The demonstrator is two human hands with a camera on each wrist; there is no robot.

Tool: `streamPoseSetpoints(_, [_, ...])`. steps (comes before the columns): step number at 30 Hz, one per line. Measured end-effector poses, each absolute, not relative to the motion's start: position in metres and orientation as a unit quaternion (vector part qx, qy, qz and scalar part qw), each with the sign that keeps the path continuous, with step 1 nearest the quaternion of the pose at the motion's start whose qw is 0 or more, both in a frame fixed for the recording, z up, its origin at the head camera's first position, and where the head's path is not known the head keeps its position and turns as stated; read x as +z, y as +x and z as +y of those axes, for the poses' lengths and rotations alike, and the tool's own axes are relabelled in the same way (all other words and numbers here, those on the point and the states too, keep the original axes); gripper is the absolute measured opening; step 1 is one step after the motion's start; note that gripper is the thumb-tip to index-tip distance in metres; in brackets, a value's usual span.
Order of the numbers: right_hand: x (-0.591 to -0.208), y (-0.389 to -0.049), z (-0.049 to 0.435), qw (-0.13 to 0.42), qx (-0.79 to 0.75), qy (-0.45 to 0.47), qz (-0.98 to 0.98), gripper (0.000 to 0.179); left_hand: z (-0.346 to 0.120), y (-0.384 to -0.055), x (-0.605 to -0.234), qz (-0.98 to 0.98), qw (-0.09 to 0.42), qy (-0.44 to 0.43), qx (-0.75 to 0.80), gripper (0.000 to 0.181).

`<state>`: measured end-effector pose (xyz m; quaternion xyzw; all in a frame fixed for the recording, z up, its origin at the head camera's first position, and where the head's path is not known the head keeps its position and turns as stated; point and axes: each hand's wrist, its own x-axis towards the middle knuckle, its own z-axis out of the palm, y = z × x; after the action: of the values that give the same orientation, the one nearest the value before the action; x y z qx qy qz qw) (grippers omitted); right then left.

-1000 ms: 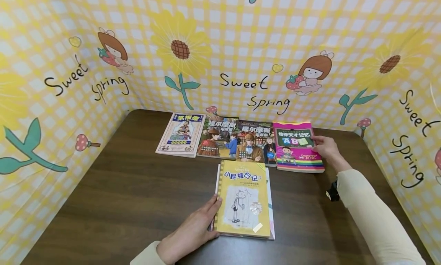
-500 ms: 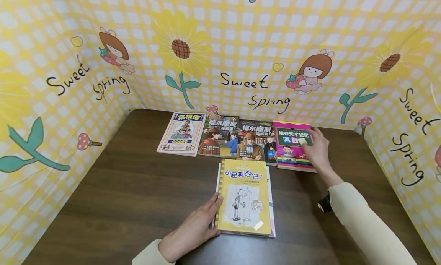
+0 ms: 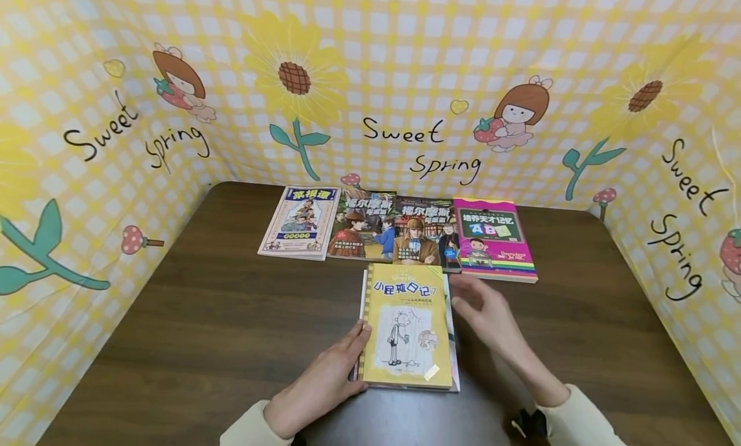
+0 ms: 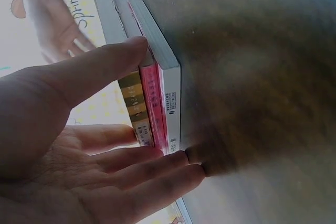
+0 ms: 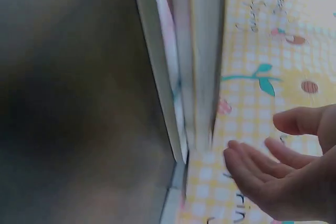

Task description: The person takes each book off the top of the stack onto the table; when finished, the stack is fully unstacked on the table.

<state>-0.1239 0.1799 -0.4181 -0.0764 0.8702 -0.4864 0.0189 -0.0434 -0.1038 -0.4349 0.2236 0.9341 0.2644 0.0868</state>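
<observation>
A yellow book with a cartoon figure tops a small stack near the table's middle. Below it, the left wrist view shows a pink-spined book and a thicker white one. My left hand rests its straight fingers along the spines, the thumb at the stack's near edge. Beside the stack's right edge is my right hand, fingers loosely bent and holding nothing. The right wrist view has that hand with thumb and fingers spread apart.
Along the back of the brown table lie a cream book, two dark illustrated books edge to edge, and a pink book. A yellow checked cloth encloses the back and sides.
My right hand has let go of the pink book at the back right and come forward and left to the stack. The left hand has stayed at the spines.
</observation>
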Motion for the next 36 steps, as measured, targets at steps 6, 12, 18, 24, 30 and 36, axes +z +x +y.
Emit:
streamPoseSetpoints(6, [-0.436, -0.099, 0.164, 0.087, -0.429, -0.068, 0.896, 0.06, -0.106, -0.044, -0.435, 0.935, 0.084, 0.222, 0.265, 0.083])
streamPoseSetpoints(12, [-0.448, -0.092, 0.158, 0.124, -0.407, -0.049, 0.903, 0.08, -0.105, -0.045, -0.436, 0.934, 0.084, 0.222, 0.268, 0.083])
streamPoseSetpoints(18, [-0.455, -0.091, 0.162, 0.123, -0.401, -0.054, 0.906, 0.083, -0.104, -0.045, -0.435, 0.934, 0.096, 0.217, 0.268, 0.084])
streamPoseSetpoints(24, [-0.455, -0.091, 0.161, 0.112, -0.4, -0.07, 0.907, 0.078, -0.103, -0.046, -0.435, 0.935, 0.099, 0.216, 0.262, 0.084])
streamPoseSetpoints(30, [-0.453, -0.092, 0.16, 0.108, -0.4, -0.07, 0.907, 0.076, -0.104, -0.046, -0.437, 0.936, 0.079, 0.227, 0.259, 0.084])
streamPoseSetpoints(36, [-0.453, -0.092, 0.158, 0.108, -0.4, -0.065, 0.908, 0.075, -0.104, -0.046, -0.437, 0.935, 0.082, 0.226, 0.261, 0.085])
